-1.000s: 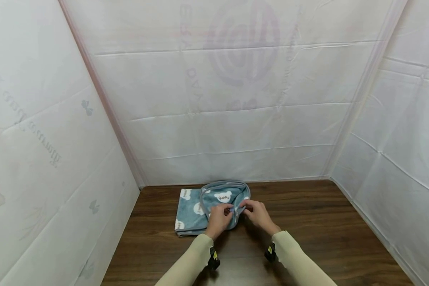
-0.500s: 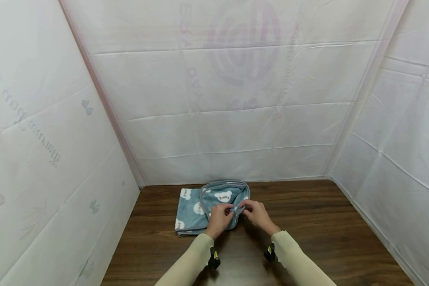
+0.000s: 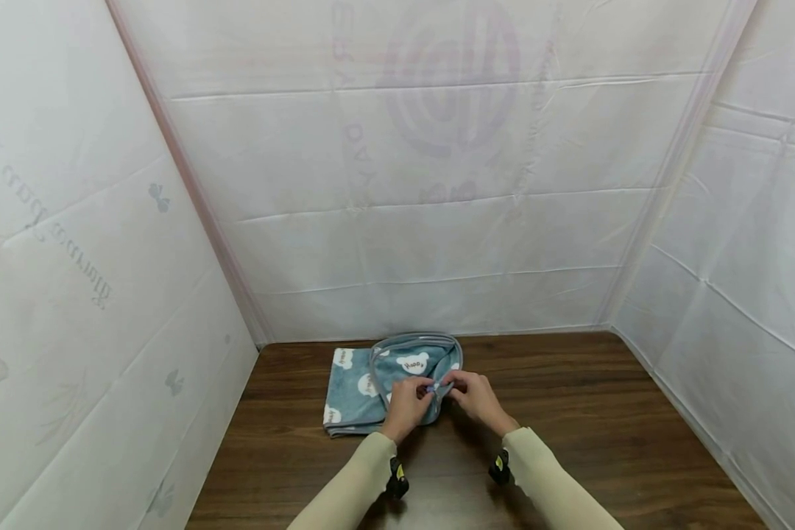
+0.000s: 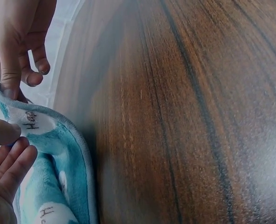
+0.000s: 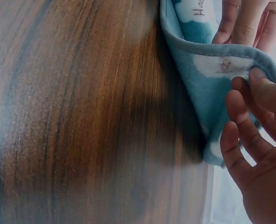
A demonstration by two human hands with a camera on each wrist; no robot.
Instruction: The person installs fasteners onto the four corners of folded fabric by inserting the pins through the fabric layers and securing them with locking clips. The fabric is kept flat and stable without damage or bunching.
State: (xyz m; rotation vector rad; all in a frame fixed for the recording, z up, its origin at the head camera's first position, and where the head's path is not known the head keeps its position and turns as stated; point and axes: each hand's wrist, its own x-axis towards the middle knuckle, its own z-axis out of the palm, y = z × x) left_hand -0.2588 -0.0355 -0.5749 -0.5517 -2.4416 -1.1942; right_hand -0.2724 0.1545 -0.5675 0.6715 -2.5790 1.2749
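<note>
A folded teal towel (image 3: 352, 383) with white bear-head patches and grey piping lies at the back of the table, its right part folded over into a loose rounded flap. At that flap's front right edge, my right hand (image 3: 481, 402) pinches the piped border between thumb and forefinger; its other fingers are loosely bent in the right wrist view. Just left of it, my left hand (image 3: 405, 406) pinches a small blue thing (image 3: 430, 388) against the towel's surface. Fingers mostly hide that thing, so its kind does not show. The two hands' fingertips are close together.
Dark wood-grain tabletop (image 3: 570, 412) extends in front of the towel and to both sides. Pale printed sheeting forms a back wall (image 3: 437, 243), a left wall (image 3: 106, 353) and a right wall (image 3: 735, 309). Black wrist cameras hang under both sleeves.
Both hands keep their place at the flap's edge, with only slight finger movement around the small blue thing. The towel lies as before.
</note>
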